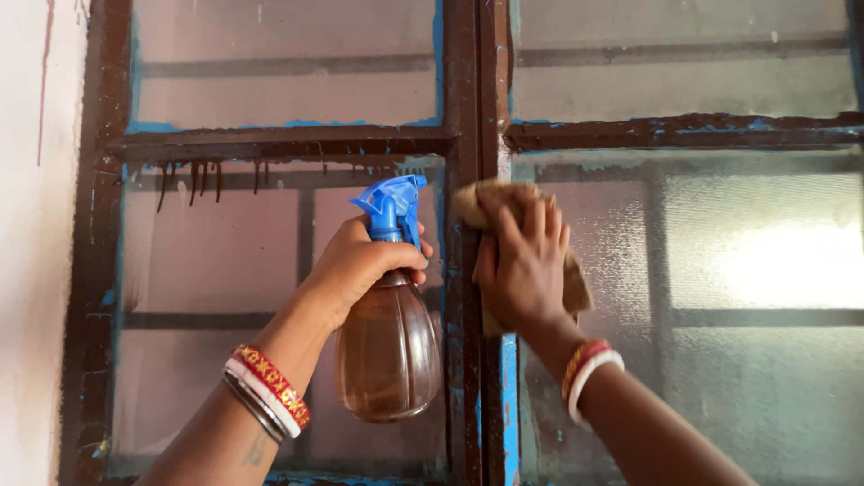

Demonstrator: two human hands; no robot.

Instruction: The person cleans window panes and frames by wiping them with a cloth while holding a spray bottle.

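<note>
My left hand (pixel 355 265) grips the neck of a brown translucent spray bottle (pixel 387 346) with a blue trigger head (pixel 391 207), held upright in front of the left window pane. My right hand (pixel 522 261) presses a tan cloth (pixel 490 200) flat against the glass, right beside the dark central window post (pixel 468 99). The cloth shows above the fingers and at the hand's right side. Both wrists wear red, white and gold bangles.
A frosted glass window with a dark brown wooden frame (pixel 297 142) fills the view, with blue paint streaks along the edges. The right pane (pixel 756 261) looks wet and speckled. A pale wall (pixel 36 270) borders the left side.
</note>
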